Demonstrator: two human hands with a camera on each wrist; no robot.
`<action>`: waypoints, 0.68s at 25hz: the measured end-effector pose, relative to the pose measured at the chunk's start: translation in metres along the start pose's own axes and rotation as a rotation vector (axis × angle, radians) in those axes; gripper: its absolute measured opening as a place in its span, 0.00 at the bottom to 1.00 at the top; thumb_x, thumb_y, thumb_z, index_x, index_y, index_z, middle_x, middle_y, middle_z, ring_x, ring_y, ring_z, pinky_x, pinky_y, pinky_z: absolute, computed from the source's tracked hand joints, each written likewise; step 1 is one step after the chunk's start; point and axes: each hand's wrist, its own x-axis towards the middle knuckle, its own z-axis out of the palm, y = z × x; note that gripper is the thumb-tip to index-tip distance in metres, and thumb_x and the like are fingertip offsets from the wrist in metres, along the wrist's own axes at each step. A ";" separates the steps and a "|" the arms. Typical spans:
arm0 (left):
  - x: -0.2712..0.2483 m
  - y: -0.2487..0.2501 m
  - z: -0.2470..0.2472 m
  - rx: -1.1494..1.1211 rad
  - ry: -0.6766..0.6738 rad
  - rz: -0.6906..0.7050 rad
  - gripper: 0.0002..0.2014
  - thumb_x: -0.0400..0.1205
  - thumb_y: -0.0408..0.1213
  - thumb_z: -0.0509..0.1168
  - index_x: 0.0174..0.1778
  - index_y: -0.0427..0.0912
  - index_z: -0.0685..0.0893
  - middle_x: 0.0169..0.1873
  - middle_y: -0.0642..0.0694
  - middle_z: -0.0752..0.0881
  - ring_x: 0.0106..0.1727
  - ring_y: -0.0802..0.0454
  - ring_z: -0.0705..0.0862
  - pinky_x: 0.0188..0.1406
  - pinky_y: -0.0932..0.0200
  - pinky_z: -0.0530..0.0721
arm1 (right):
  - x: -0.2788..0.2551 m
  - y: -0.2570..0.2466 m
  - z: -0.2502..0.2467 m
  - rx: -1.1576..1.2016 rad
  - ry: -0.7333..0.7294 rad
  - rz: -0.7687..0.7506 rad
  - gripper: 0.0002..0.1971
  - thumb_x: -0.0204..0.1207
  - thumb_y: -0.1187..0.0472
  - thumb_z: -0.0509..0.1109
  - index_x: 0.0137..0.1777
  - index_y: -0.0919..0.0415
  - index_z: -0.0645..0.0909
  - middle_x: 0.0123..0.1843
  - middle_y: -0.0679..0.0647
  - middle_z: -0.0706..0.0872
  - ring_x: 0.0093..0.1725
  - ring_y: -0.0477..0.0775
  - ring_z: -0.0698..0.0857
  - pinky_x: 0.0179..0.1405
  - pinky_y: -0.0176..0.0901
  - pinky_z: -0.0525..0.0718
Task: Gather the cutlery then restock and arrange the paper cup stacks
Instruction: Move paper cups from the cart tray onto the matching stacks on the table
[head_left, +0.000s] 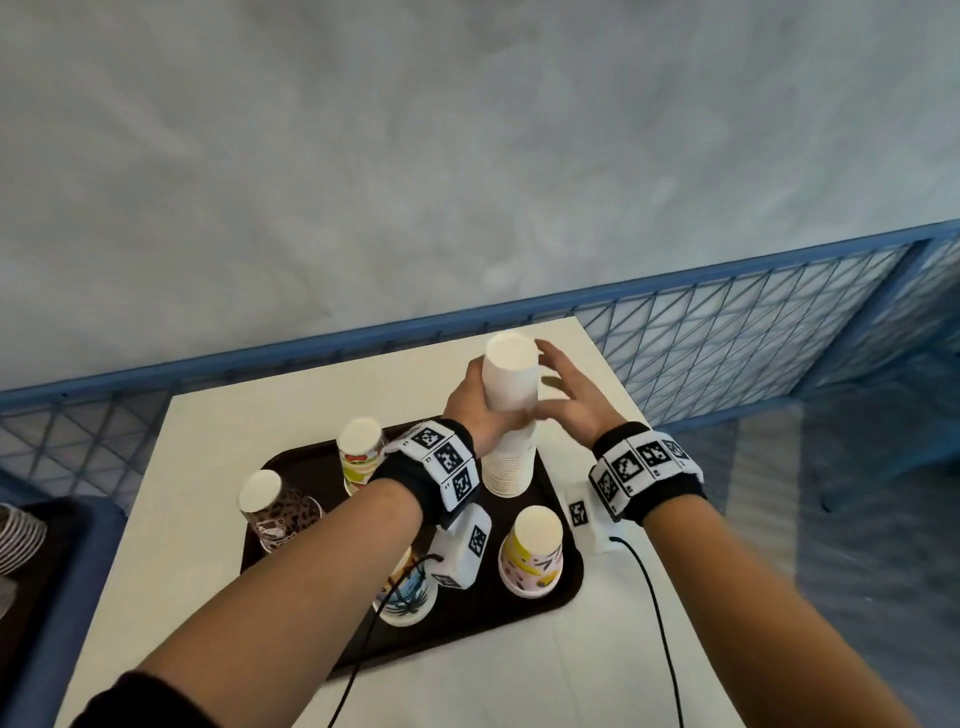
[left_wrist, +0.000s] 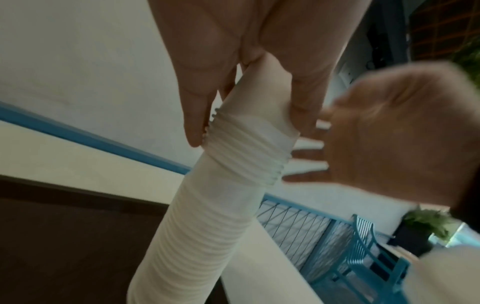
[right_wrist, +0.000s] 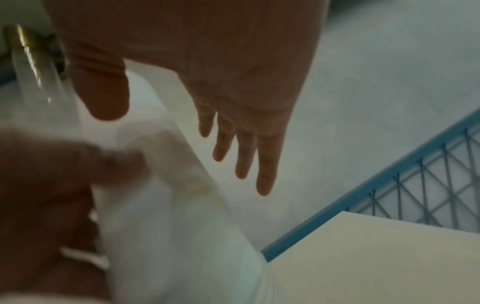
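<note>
A tall stack of white paper cups (head_left: 506, 467) stands upside down on the far right corner of the dark tray (head_left: 467, 629). My left hand (head_left: 485, 402) grips the upper section of the stack, thumb on one side and fingers on the other. In the left wrist view that hand (left_wrist: 249, 131) holds the top cups of the stack (left_wrist: 207, 226), whose rims show as ridges below. My right hand (head_left: 563, 387) hovers just right of the stack with fingers spread and holds nothing. From the right wrist, its fingers (right_wrist: 265, 164) are straight and the stack (right_wrist: 168, 216) is blurred. No cutlery is in view.
The tray also holds upside-down cups: a fruit-print stack (head_left: 358, 452), a leopard-print cup (head_left: 270, 512), a yellow patterned cup (head_left: 532, 556) and a palm-print cup (head_left: 405, 603) half hidden by my wrist. The white table (head_left: 208, 467) meets a blue mesh fence (head_left: 727, 332). Striped cups (head_left: 18, 535) sit at the left edge.
</note>
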 end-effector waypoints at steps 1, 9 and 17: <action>0.001 -0.005 0.003 0.048 -0.044 -0.034 0.42 0.69 0.36 0.76 0.75 0.45 0.60 0.68 0.41 0.78 0.67 0.41 0.78 0.66 0.49 0.77 | -0.002 -0.003 0.001 0.034 0.007 -0.047 0.41 0.66 0.64 0.73 0.79 0.54 0.60 0.73 0.54 0.72 0.72 0.56 0.73 0.71 0.47 0.72; -0.009 -0.017 -0.004 0.274 -0.136 -0.102 0.34 0.79 0.38 0.66 0.78 0.42 0.58 0.72 0.39 0.75 0.71 0.40 0.76 0.73 0.48 0.73 | -0.009 -0.011 0.017 -0.087 0.066 -0.026 0.29 0.75 0.60 0.72 0.75 0.57 0.67 0.70 0.59 0.79 0.68 0.59 0.78 0.60 0.42 0.75; -0.105 -0.027 -0.070 0.046 0.014 -0.007 0.21 0.78 0.38 0.67 0.67 0.45 0.75 0.58 0.50 0.81 0.60 0.55 0.79 0.56 0.62 0.77 | -0.059 -0.050 0.053 -0.306 0.458 -0.180 0.25 0.73 0.63 0.69 0.70 0.62 0.72 0.70 0.62 0.75 0.69 0.61 0.75 0.69 0.48 0.72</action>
